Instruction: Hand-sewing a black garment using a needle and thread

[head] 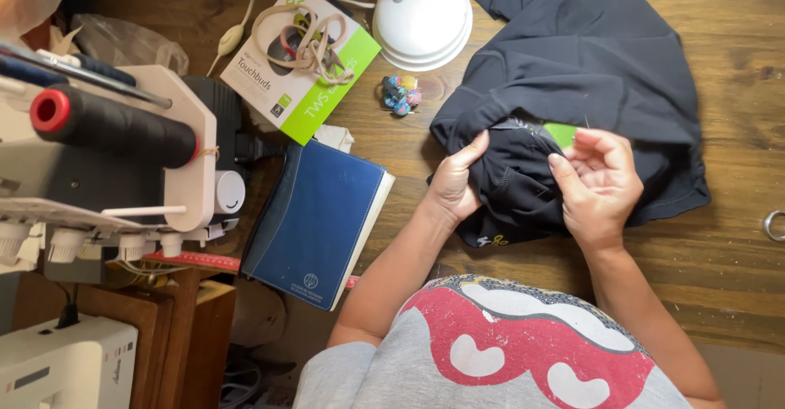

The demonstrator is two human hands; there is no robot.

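While spread on wood, one dark garment [605, 57] under two hands: left hand [455, 182], right hand [603, 186].

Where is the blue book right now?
In the head view the blue book lies left of the left hand, on the wooden table, just below the green-and-white box.

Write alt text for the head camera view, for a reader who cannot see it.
A person's left hand and right hand pinch a bunched dark garment on a wooden table. To the left lie a blue book, a green-and-white box and a white lamp base.
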